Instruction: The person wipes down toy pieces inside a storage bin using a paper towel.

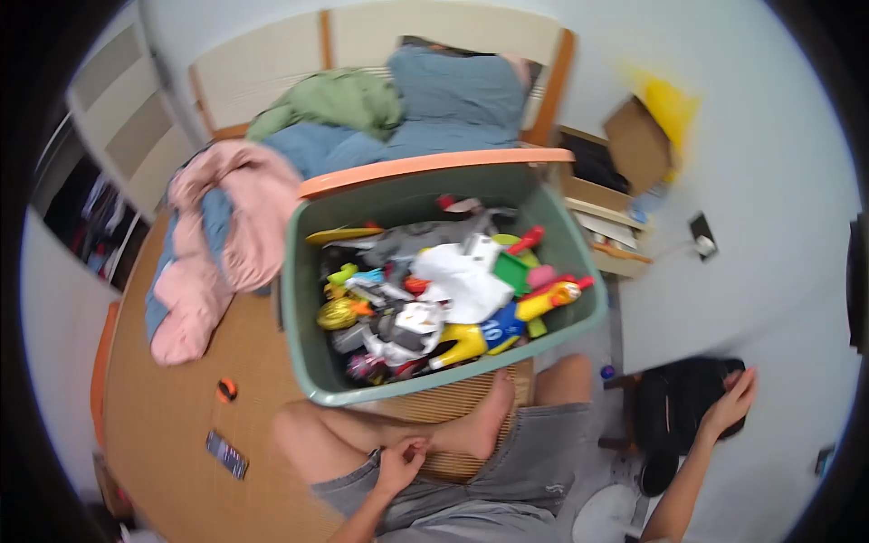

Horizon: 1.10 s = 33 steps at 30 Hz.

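Observation:
My left hand (401,465) rests over my lap beside my bent leg, its fingers curled in and no object showing in them. Out to the right, my right hand (731,404) is raised over a black bag (674,403), fingers stretched out; I cannot tell whether it touches the bag. In front of my legs stands a green storage bin (294,348) with an orange edge (434,163), filled with mixed toys. Among them are a yellow rubber chicken in a blue shirt (501,331), a crumpled white piece (463,282), a green block (511,271) and a gold ball-like toy (338,314).
On the mat (181,407) at left lie a phone (226,454) and a small orange-and-black round object (226,390). Pink bedding (240,213) and blue bedding (457,95) spread behind the bin. An open cardboard box (593,185) stands at right near a wall socket (702,237).

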Tool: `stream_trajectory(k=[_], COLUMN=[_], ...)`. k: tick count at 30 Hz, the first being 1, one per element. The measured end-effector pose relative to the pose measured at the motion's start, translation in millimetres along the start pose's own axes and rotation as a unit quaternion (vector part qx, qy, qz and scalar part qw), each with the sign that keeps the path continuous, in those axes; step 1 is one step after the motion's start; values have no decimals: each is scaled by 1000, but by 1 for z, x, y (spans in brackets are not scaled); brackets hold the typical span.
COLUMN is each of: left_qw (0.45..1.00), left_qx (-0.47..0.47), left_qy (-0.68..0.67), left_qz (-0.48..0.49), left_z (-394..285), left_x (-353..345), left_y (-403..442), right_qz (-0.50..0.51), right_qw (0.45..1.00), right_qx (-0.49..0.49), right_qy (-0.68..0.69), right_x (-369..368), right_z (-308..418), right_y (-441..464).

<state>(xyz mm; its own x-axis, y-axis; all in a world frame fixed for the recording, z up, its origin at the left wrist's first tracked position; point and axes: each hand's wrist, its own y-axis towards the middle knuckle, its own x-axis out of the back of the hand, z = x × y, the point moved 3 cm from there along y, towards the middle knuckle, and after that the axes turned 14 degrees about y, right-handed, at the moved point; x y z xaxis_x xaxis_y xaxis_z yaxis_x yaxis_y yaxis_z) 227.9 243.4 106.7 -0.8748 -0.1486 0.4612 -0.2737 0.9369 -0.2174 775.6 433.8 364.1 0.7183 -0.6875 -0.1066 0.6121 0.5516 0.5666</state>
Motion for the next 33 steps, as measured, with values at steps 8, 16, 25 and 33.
stream_trajectory(k=[8,16,25,33], left_qw=[894,809,784,833], left_qx=[-14,339,453,347], left_qy=[105,150,184,255], left_qz=[-435,-457,-384,-347], left_z=[3,214,240,275], left_x=[185,313,351,380], left_y=[-5,13,65,85], right_qz=[34,231,293,372], right_qw=[813,714,734,752], right_qx=[-565,-647,-575,-524], right_qy=[-139,-130,-211,-148], right_x=[226,240,281,246], right_z=[-267,-242,-248,-156], right_y=[-267,-390,-339,-332])
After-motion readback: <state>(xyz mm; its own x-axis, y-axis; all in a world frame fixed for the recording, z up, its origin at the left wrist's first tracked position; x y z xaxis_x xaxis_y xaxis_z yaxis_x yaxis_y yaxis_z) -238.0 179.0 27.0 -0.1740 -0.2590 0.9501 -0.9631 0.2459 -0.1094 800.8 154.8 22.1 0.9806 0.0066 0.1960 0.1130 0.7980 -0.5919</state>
